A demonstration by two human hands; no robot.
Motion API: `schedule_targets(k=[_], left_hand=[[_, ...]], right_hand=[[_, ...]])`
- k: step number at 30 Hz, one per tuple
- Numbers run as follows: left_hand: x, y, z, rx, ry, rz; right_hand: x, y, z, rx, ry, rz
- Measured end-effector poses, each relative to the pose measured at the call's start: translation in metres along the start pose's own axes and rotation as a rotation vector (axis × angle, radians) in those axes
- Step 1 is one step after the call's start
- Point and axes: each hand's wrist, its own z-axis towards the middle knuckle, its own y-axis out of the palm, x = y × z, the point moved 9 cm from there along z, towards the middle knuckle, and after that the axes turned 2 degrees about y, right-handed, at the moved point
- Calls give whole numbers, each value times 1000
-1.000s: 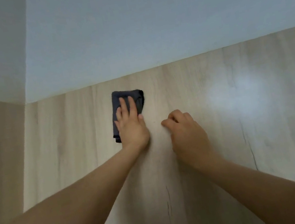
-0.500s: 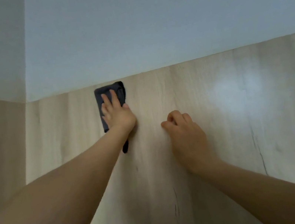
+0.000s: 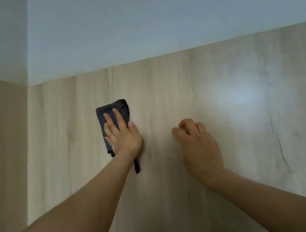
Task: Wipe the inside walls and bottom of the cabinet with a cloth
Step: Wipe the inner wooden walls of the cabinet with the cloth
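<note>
A: Pressing flat, that is how the left hand (image 3: 124,139) works the cloth (image 3: 111,110): fingers straight and spread over the dark folded pad, palm bearing it against the pale wood-grain back wall (image 3: 184,90) of the cabinet, left of centre and a little below the seam where the wall meets the grey top panel (image 3: 151,14).

B: How would you expect the cloth to handle?

A: Soft and light, I would judge. It is folded into a narrow pad, and a thin dark tail (image 3: 137,166) hangs loose below the wrist, so it has no stiffness of its own. It goes only where the palm pushes it.

B: Where should one take hold, then?

A: No pinch needed. A flat palm over the middle of the fold keeps the layers together; on a smooth laminate face the pad could slide or unfold if pressed only at one edge. The loose tail might be tucked under.

B: And the right hand (image 3: 198,144)?

A: It rests against the same wall, to the right of the cloth and apart from it, fingers curled under, holding nothing as far as I can see; the fingertips are hidden, so I cannot be sure how they lie. The left side wall (image 3: 0,141) stands near the cloth's side.
</note>
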Motion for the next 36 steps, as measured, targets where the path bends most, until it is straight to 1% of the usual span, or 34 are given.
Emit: schedule_targets(k=[1, 4, 5, 6, 7, 8, 9, 11, 13, 14, 15, 16, 17, 19, 21, 24, 25, 26, 30, 31, 32, 33, 34, 36], left_hand=[[9, 8, -15, -43, 76, 11], [45, 41, -80, -211, 470, 10], [50, 46, -93, -259, 565, 4], [49, 46, -93, -269, 619, -6], [42, 43, -87, -253, 636, 5], [31, 38, -77, -216, 608, 29], [14, 31, -64, -182, 536, 46], [-26, 13, -39, -103, 287, 4], [-61, 5, -34, -48, 41, -64], [-67, 4, -39, -30, -31, -77], [-66, 8, -48, -28, -67, -88], [-59, 14, -60, -36, -67, -108], [-50, 23, -78, -71, -26, -119], [-26, 46, -122, -180, 180, -121], [-15, 59, -156, -302, 382, -113], [-25, 48, -151, -349, 530, -84], [-35, 42, -143, -345, 538, -43], [-49, 35, -132, -318, 494, -24], [-108, 7, -103, -121, 65, -86], [-110, 7, -109, -99, -1, -92], [-106, 7, -117, -89, -29, -76], [-97, 11, -130, -100, -13, -47], [-83, 16, -147, -135, 53, -21], [-55, 33, -183, -261, 239, 0]], right_hand=[[-4, 4, -3, 9, 0, 5], [-4, 8, -8, 56, 41, 39], [1, 6, -9, 82, 66, 57], [7, 6, -12, 94, 91, 68], [9, 6, -16, 97, 106, 72], [10, 7, -21, 88, 113, 70], [10, 9, -25, 73, 119, 70], [6, 15, -34, 51, 114, 65], [0, 21, -43, 36, 78, 64], [-3, 24, -46, 24, 62, 64], [-4, 28, -50, 8, 57, 70], [-5, 32, -53, -5, 54, 74], [-6, 35, -57, -13, 51, 77], [-7, 37, -66, -21, 49, 80], [-3, 39, -74, -42, 95, 112], [2, 39, -86, -73, 141, 177], [3, 37, -89, -72, 138, 172], [5, 35, -92, -77, 141, 161], [6, 38, -106, -137, 176, 134], [3, 42, -110, -156, 162, 129], [1, 46, -112, -170, 144, 125], [-1, 50, -115, -186, 127, 123], [-3, 54, -118, -204, 119, 128], [-3, 59, -120, -225, 125, 144]])
